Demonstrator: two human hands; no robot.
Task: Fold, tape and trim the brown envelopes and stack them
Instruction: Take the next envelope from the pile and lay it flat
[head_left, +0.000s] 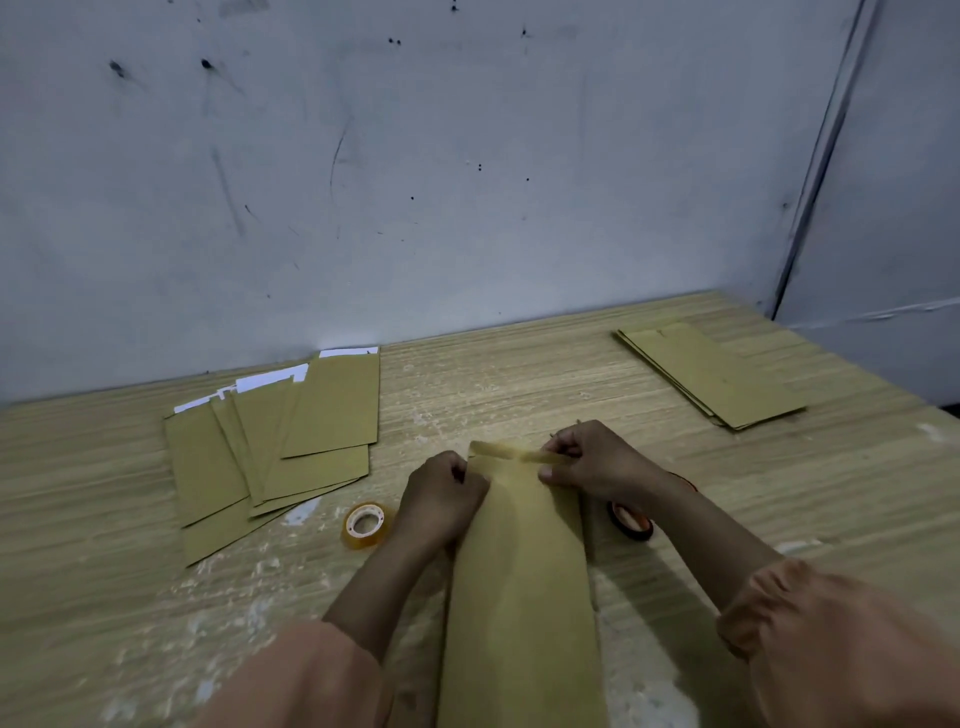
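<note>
Brown paper, a long flat envelope (522, 571), lies on the pale wood-grain table (519, 384) straight ahead of the person, its far end between both hands. At that end the flap looks folded down, and a strip of clear tape (519, 454) runs across it. The right hand (597, 460) pinches the strip's end between thumb and curled fingers; the left hand (447, 486) has its fingers curled at the envelope's left edge, seemingly holding it steady.

Judging by this, folding is done here and taping is under way; trimming and stacking remain for this piece.

Just left of the left grip stands one roll of clear tape (365, 525). Tucked behind the right wrist sits one dark roll with orange (631, 521), partly hidden. Farther left lies a fanned pile of brown envelopes with white paper showing at their tops (275, 441), about six, likely still waiting. Well right of the right grip rests a neat stack of brown envelopes (711, 374), several thick, likely finished; an exact count is unclear.
</note>
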